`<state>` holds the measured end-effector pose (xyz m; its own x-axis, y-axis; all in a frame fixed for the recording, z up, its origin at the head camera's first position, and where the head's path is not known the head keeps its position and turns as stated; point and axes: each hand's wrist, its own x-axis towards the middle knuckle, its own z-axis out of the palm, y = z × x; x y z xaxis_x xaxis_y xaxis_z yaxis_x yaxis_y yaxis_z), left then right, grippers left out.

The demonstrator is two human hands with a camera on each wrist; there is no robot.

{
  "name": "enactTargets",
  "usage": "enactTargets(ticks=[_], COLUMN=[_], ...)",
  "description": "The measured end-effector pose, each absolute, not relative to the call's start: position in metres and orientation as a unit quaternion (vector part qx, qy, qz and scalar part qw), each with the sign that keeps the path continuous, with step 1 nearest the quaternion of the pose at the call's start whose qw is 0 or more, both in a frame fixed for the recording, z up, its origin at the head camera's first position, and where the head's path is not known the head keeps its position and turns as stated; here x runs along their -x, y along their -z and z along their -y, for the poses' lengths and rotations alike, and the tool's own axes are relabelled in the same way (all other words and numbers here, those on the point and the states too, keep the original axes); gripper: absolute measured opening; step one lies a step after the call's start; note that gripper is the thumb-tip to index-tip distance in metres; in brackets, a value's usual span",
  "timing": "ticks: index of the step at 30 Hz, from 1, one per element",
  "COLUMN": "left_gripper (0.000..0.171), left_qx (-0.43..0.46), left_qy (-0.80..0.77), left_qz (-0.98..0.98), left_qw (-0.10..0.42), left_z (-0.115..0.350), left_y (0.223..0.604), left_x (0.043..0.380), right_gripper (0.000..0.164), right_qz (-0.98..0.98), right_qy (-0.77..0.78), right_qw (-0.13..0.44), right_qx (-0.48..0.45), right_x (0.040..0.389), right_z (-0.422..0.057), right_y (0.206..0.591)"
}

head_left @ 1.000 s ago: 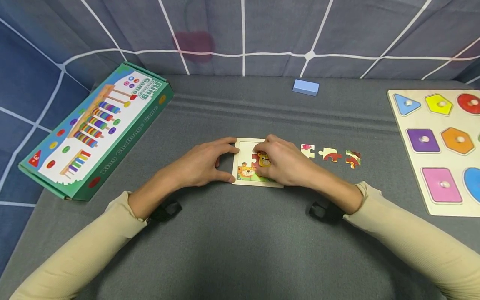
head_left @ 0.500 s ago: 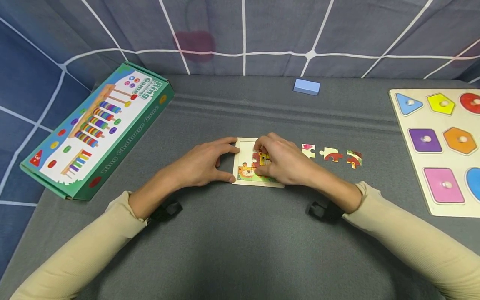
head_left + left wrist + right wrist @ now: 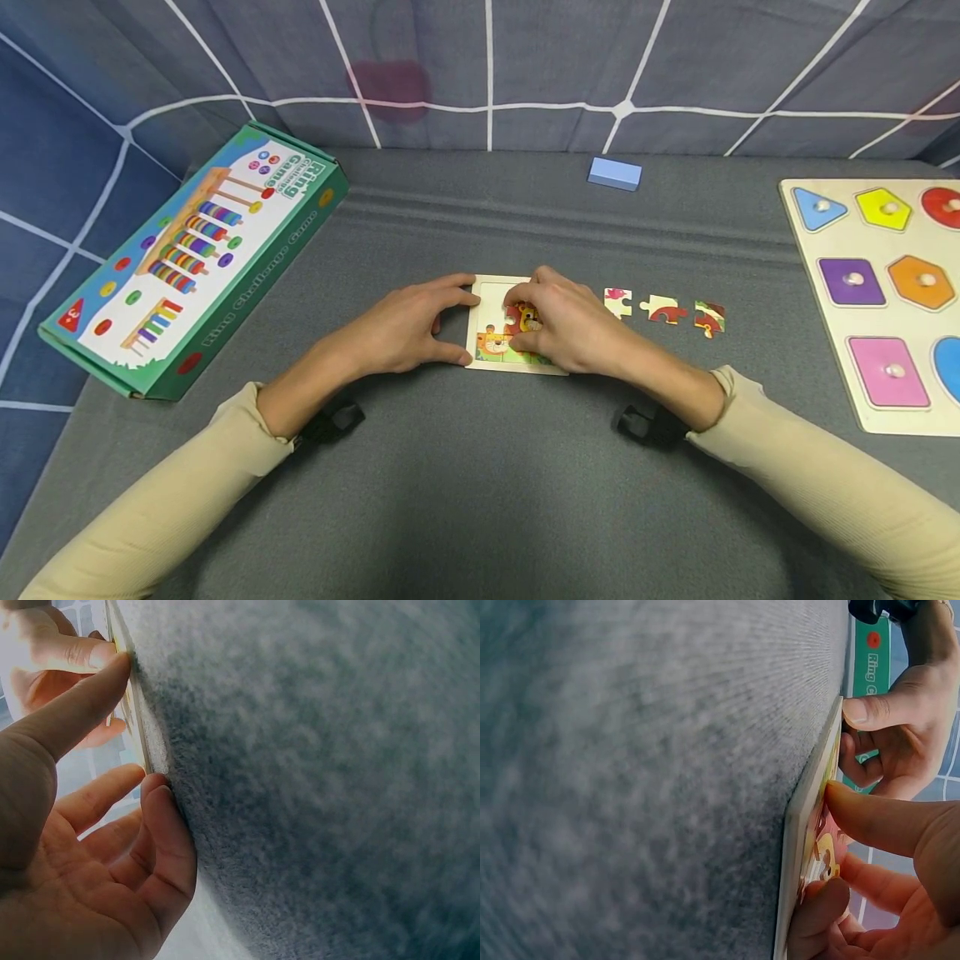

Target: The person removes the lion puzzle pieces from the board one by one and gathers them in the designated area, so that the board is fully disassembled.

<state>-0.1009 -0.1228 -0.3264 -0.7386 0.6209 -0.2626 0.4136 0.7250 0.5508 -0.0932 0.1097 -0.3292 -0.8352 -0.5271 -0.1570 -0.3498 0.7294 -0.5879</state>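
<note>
A small wooden puzzle tray lies flat on the grey cloth in the head view. My left hand holds its left edge, thumb at the near corner and forefinger at the far one. Over the tray's right part, my right hand pinches a jigsaw piece with a yellow animal face between thumb and fingers. In the right wrist view this piece stands slightly tilted at the tray's surface. Fitted pieces with an orange animal fill the near row. The hand hides the tray's right side.
Three loose jigsaw pieces, one pink-flowered, one with a red arc and one red-green, lie right of the tray. A blue block sits behind. A green game box is left, a shape board right.
My right forefinger has shifted slightly over the tray, and the thumb and piece stay nearly in place. The left hand and tray have not visibly moved.
</note>
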Motion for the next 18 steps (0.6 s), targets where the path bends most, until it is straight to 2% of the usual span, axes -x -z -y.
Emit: enactTargets(ticks=[18], left_gripper=[0.067], left_qx=[-0.290], left_qy=[-0.240], left_qz=[-0.900], left_qw=[0.218], left_z=[0.1234], left_y=[0.3257], left_x=[0.1002], right_gripper=[0.036], right_qz=[-0.913], right_qy=[0.238], right_qw=[0.152], right_qx=[0.296], right_x=[0.0917], right_z=[-0.1114], right_y=[0.3233])
